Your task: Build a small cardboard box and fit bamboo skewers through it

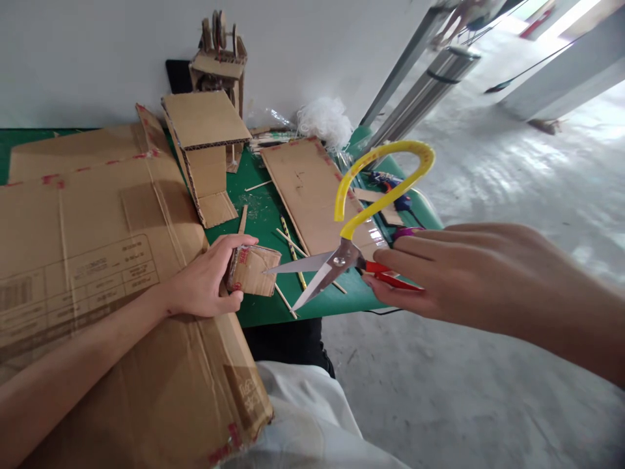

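My left hand [208,277] is closed on a small cardboard box [254,270], thumb on the near side and fingers over the top. My right hand [439,280] grips the red handle of a pair of scissors [340,260], while the yellow handle loop stands up free of the fingers. The blades are spread apart. One blade's tip meets or overlaps the face of the small box; the other points down towards the near edge of the green table [351,305]. Whether the first tip pierces the cardboard, I cannot tell.
A large flattened carton [97,215] covers the left side. Behind are an open cardboard structure [208,120] and a cardboard model with discs [219,62]. A cardboard sheet [312,195], thin sticks [291,251], white stringy material [325,124] and a blue glue gun [398,189] lie on the table.
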Demonstrator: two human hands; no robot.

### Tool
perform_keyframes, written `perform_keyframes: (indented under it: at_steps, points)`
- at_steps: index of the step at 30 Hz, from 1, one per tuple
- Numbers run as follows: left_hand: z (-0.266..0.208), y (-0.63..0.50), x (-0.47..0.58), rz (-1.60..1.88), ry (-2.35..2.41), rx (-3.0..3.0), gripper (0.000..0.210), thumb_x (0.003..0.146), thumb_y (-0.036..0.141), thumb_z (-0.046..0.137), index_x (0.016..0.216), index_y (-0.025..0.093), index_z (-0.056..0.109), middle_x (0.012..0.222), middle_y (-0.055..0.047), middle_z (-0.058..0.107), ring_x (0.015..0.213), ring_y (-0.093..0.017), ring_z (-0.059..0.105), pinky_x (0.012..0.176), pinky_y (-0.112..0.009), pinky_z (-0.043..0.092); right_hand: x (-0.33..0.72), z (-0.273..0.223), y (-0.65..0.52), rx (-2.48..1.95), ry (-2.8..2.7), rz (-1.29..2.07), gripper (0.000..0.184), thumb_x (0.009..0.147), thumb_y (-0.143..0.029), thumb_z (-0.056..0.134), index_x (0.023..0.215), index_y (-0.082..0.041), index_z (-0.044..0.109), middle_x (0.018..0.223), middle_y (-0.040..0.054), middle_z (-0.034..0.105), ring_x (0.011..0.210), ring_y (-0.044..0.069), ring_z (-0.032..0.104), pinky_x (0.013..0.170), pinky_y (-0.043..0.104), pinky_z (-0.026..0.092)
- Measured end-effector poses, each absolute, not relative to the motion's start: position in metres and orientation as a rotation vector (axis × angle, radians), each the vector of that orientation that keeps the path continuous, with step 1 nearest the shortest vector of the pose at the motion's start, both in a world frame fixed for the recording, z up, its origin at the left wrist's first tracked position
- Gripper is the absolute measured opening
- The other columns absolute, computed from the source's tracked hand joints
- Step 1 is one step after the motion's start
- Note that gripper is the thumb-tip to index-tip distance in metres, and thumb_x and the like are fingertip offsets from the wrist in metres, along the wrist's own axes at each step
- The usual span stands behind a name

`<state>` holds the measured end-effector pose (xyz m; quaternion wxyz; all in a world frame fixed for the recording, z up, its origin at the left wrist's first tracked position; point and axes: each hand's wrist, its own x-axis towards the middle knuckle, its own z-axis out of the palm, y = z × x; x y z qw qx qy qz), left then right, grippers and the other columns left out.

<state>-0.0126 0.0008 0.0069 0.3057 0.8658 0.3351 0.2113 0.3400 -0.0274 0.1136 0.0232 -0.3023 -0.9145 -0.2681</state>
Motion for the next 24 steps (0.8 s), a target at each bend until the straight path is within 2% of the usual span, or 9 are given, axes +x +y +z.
perform_keyframes:
  at_steps: [7, 11, 16, 21, 24]
  points:
    - [0.007, 0.001, -0.013, 0.552, 0.896, 2.294, 0.087, 0.070, 0.017, 0.065, 0.148, 0.025, 0.026, 0.150, -0.014, 0.044, 0.141, -0.034, 0.045, 0.118, -0.054, 0.039, 0.339, 0.114, -0.027, -0.910, -2.851, -0.852, 0.048, 0.104, -0.047, 0.043, 0.070, -0.023, 0.066, 0.057, -0.0009, 0.058, 0.053, 0.014, 0.049, 0.058, 0.033, 0.027]
    - [0.008, 0.001, -0.013, 0.532, 0.897, 2.297, 0.087, 0.070, 0.016, 0.064, 0.148, 0.025, 0.025, 0.150, -0.014, 0.044, 0.140, -0.034, 0.045, 0.117, -0.055, 0.040, 0.338, 0.114, -0.026, -0.908, -2.834, -0.873, 0.045, 0.103, -0.043, 0.044, 0.071, -0.023, 0.068, 0.058, -0.0011, 0.061, 0.055, 0.013, 0.052, 0.058, 0.032, 0.030]
    - [0.010, 0.001, -0.012, 0.541, 0.893, 2.287, 0.087, 0.071, 0.018, 0.063, 0.149, 0.026, 0.027, 0.152, -0.013, 0.043, 0.140, -0.034, 0.045, 0.117, -0.054, 0.040, 0.339, 0.113, -0.025, -0.971, -2.822, -0.851, 0.039, 0.101, -0.040, 0.047, 0.072, -0.023, 0.068, 0.058, -0.0021, 0.061, 0.054, 0.013, 0.052, 0.054, 0.031, 0.026]
    - [0.007, 0.005, -0.011, 0.715, 1.068, 2.038, 0.073, 0.082, 0.035, 0.068, 0.147, 0.024, 0.037, 0.146, -0.013, 0.052, 0.130, -0.033, 0.055, 0.111, -0.050, 0.047, 0.339, 0.110, -0.023, -1.151, -2.707, -0.785, 0.037, 0.097, -0.042, 0.051, 0.068, -0.022, 0.062, 0.055, -0.0027, 0.061, 0.048, 0.011, 0.048, 0.049, 0.028, 0.023]
    - [-0.002, 0.013, -0.013, 0.936, 1.090, 1.794, 0.053, 0.094, 0.052, 0.056, 0.138, 0.024, 0.051, 0.135, -0.010, 0.062, 0.122, -0.029, 0.061, 0.104, -0.045, 0.052, 0.342, 0.105, -0.020, -1.236, -2.562, -0.763, 0.037, 0.096, -0.045, 0.052, 0.069, -0.021, 0.064, 0.051, -0.0033, 0.060, 0.045, 0.010, 0.047, 0.046, 0.025, 0.024]
